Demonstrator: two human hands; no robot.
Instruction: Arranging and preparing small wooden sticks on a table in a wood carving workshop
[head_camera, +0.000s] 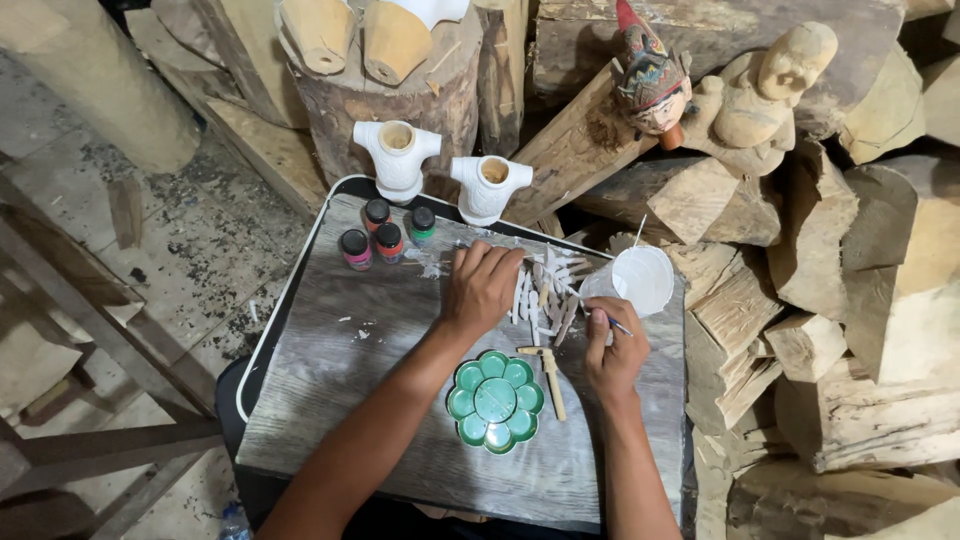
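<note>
Left hand (482, 285) fingers loosely spread, resting on white-painted wooden pieces (545, 292) mid-bench (330, 380). Right hand (614, 352) pinched closed on thin brush (612, 322), just below white cup (641, 279). Green flower palette (495, 401) near both wrists.

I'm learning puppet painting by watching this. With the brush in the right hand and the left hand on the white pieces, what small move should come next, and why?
Probably lift one white-painted piece from the pile with the left hand and bring it to the brush. The right hand holds the brush beside the cup of white paint, and the left hand's fingers rest on the pile without gripping any piece.
</note>
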